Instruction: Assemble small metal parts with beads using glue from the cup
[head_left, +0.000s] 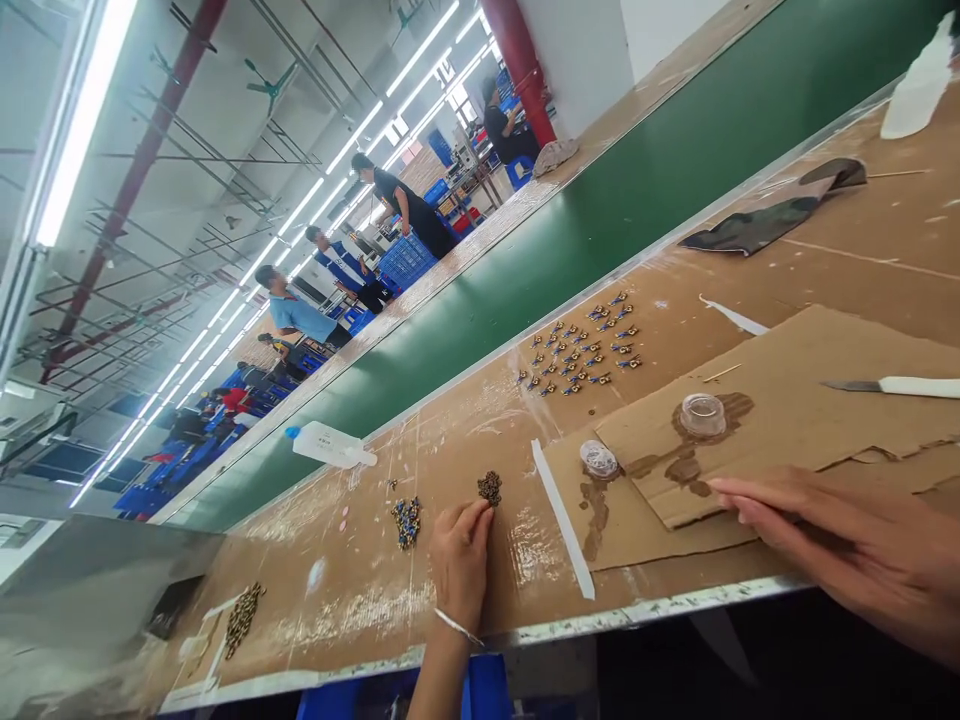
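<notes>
My left hand [459,560], a band around its wrist, has thumb and forefinger pinched together at the near edge of a small heap of dark bronze-coloured pieces [490,487]. Whatever is between those fingertips is too small to make out. Over the cardboard sheet [795,400] on the right, my right hand [847,540] holds its fingertips pressed together; anything in them is hidden. Two small clear plastic cups, one round [703,414] and one tilted [598,458], sit on wet brown stains. Left of my left hand lies a pile of blue-and-gold pieces [406,523].
Several blue-and-gold pieces [581,345] lie spread out near the green conveyor belt [525,270]. Around the bench are a white-handled knife [915,386], a dark cloth [757,222], a white bottle [330,445] and another bronze-coloured pile [244,620]. People stand beyond the belt.
</notes>
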